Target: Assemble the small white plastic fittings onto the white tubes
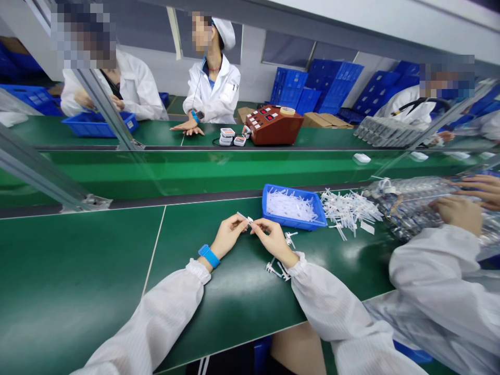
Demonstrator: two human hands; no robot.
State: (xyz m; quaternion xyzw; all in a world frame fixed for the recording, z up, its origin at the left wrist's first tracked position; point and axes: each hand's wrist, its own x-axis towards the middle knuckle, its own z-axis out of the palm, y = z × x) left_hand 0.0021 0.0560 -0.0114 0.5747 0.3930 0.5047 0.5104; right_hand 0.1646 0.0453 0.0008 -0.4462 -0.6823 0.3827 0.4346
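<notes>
Between my fingertips is a small white plastic part (250, 221) with a thin strip sticking out at its upper left. My left hand (229, 234), with a blue band at the wrist, pinches it from the left. From the other side my right hand (272, 239) pinches it too. Just behind my right hand stands a blue tray (317, 223) full of thin translucent white strips (291, 204). Several small white plastic pieces (276, 268) lie on the green table beside and below my right wrist.
Right of the tray spreads a heap of white plastic pieces (349, 208). A co-worker's hands (461, 213) rest on clear plastic-wrapped goods (410, 200) at the right. Metal posts (103, 104) rise behind the table (78, 260). Across the green conveyor, people sit near a red-brown device (275, 127).
</notes>
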